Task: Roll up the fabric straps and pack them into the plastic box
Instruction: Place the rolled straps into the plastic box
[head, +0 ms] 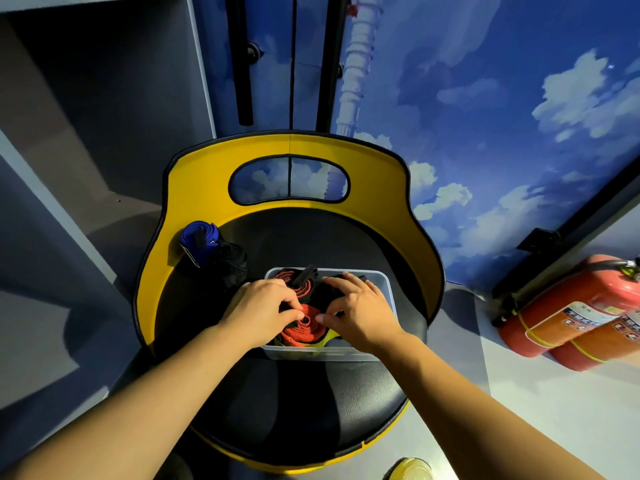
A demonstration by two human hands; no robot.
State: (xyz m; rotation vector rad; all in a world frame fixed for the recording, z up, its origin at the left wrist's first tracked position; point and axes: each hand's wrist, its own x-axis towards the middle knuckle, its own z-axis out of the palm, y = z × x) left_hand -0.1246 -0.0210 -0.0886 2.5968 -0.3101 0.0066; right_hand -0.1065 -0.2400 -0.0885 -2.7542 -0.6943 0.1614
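Observation:
A clear plastic box stands on the black seat of a yellow-backed chair. Inside it lies a rolled orange strap, with a red-and-black roll behind it and dark fabric to the right. My left hand pinches the orange roll from its left side. My right hand reaches into the box, its thumb against the orange roll and its fingers spread over the dark fabric. A blue rolled strap and a loose black strap lie on the seat to the left of the box.
The chair's yellow backrest curves round the seat at the back and sides. Two red fire extinguishers lie on the floor at right. A grey cabinet stands at left, a sky-painted wall behind.

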